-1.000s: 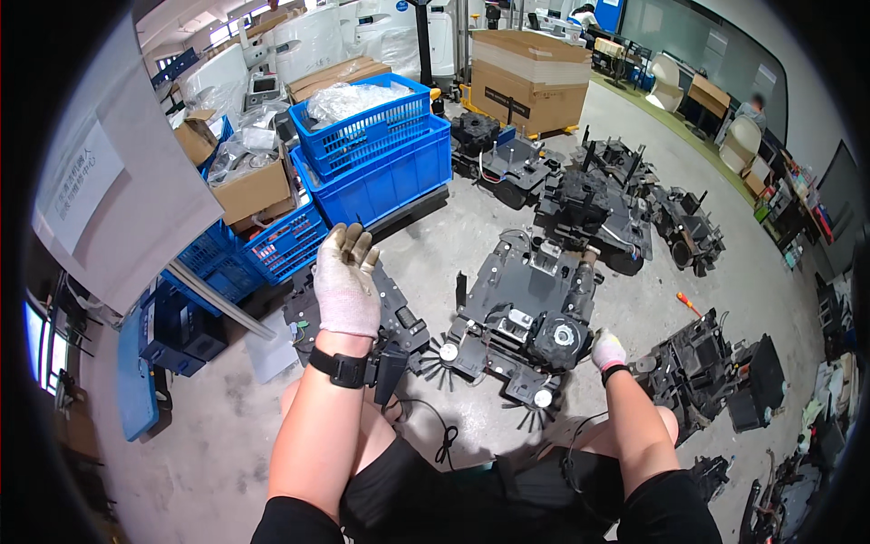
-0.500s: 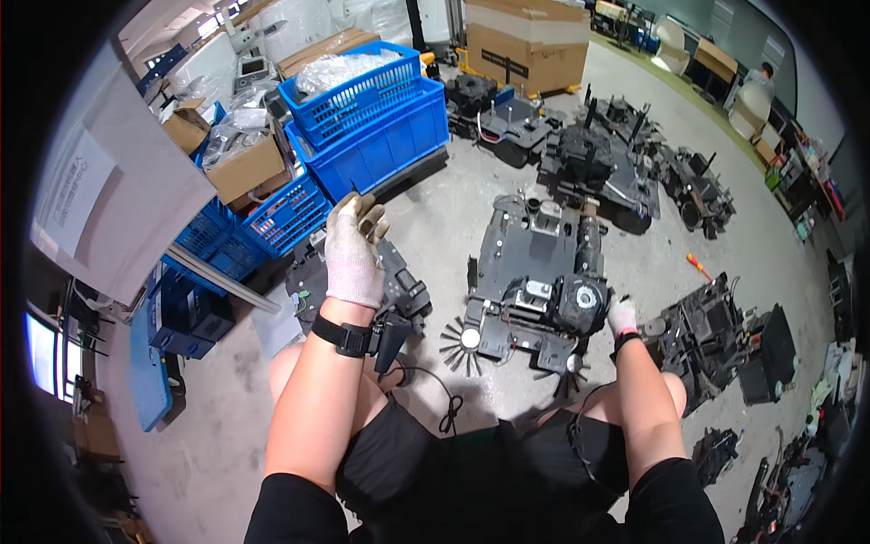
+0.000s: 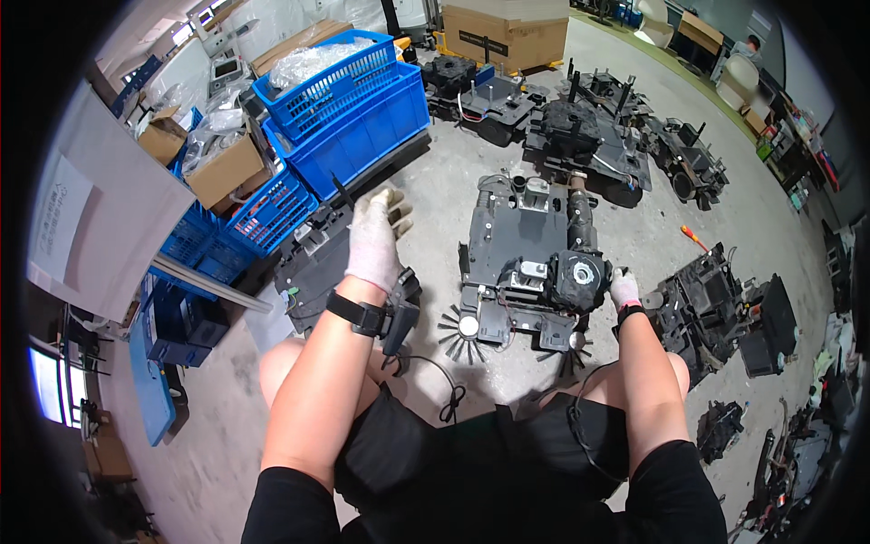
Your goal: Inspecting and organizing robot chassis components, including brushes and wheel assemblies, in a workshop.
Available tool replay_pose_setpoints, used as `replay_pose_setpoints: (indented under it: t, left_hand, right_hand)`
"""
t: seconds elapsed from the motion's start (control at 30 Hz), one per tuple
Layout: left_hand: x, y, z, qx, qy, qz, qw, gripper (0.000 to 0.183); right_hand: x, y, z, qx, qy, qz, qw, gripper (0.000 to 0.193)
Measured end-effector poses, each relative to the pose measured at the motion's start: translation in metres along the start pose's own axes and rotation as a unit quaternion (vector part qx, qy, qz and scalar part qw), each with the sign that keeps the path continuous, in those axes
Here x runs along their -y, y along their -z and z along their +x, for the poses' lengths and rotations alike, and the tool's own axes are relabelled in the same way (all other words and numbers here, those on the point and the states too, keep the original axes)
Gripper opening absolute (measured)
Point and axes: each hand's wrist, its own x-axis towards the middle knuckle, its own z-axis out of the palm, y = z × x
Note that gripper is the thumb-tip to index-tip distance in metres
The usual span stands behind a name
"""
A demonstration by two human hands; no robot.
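A dark grey floor-cleaning robot chassis [image 3: 521,238] lies on the floor in front of me, with a round black motor-like unit [image 3: 580,279] at its near right. Two black-bristled side brushes sit at its near corners, the left brush [image 3: 468,328] fully in sight. My left hand [image 3: 374,238], in a white glove, hangs over a second dark chassis [image 3: 313,267] to the left; its fingers are loosely bent, apart, and hold nothing visible. Beside the round unit, my gloved right hand [image 3: 624,288] has its fingers curled in; what they hold, if anything, is hidden.
Blue plastic crates [image 3: 358,136] are stacked at the far left, near a cardboard box [image 3: 227,168]. More dismantled chassis [image 3: 589,145] stand behind. On the right lie an orange screwdriver [image 3: 694,238] and another dark assembly [image 3: 702,308]. A large carton [image 3: 507,36] stands at the back.
The view has shifted, so most of the scene sits slightly higher and further left. My left hand has moved a little right relative to the crates and chassis. My right hand stays beside the round unit.
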Motion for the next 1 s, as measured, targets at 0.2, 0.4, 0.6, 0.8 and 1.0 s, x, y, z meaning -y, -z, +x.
replay_pose_setpoints:
  t: [0.2, 0.4, 0.6, 0.8, 1.0]
  left_hand:
    - [-0.011, 0.009, -0.014, 0.007, -0.066, -0.013, 0.998, 0.038]
    - [-0.013, 0.014, -0.029, -0.038, 0.012, -0.022, 0.999, 0.039]
    - [-0.012, 0.026, -0.038, 0.028, -0.046, -0.012, 0.998, 0.049]
    - [0.048, 0.032, -0.03, 0.023, 0.067, 0.021, 0.997, 0.037]
    - [0.164, 0.054, -0.002, -0.051, 0.223, -0.071, 0.971, 0.021]
  right_hand:
    - [0.0, 0.002, 0.004, 0.015, -0.016, -0.077, 0.997, 0.049]
    - [0.002, -0.003, 0.011, 0.054, -0.017, -0.112, 0.992, 0.051]
    - [0.008, 0.006, 0.016, 0.087, -0.021, -0.146, 0.985, 0.05]
    - [0.007, 0.007, 0.021, 0.026, -0.048, -0.101, 0.993, 0.056]
    - [-0.014, -0.001, 0.021, 0.062, 0.032, -0.172, 0.983, 0.061]
